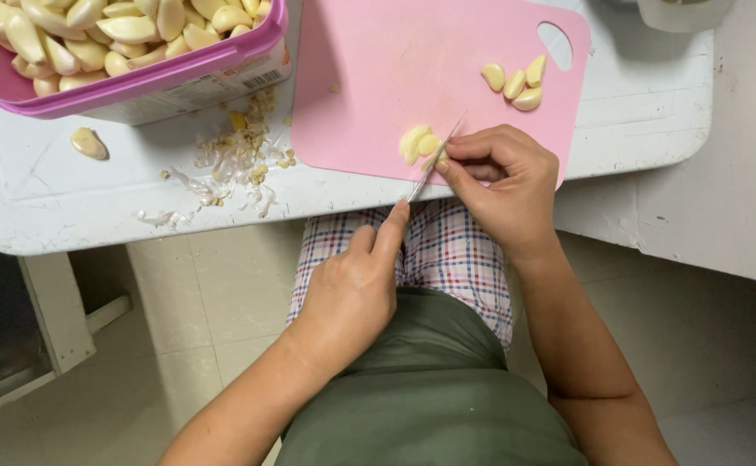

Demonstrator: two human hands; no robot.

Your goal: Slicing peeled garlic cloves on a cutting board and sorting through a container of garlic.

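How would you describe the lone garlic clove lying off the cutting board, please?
Start at the pink tub of peeled cloves, top left. Just below its left end, on the white table, lies the single clove. Unlike the others, it sits alone, outside both tub and board.

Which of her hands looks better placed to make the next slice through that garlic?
Probably the left hand: it grips the knife, whose blade lies against the garlic clove on the pink cutting board. The right hand pins the clove with its fingertips.

Head camera looks straight down, close over the pink cutting board (395,78).
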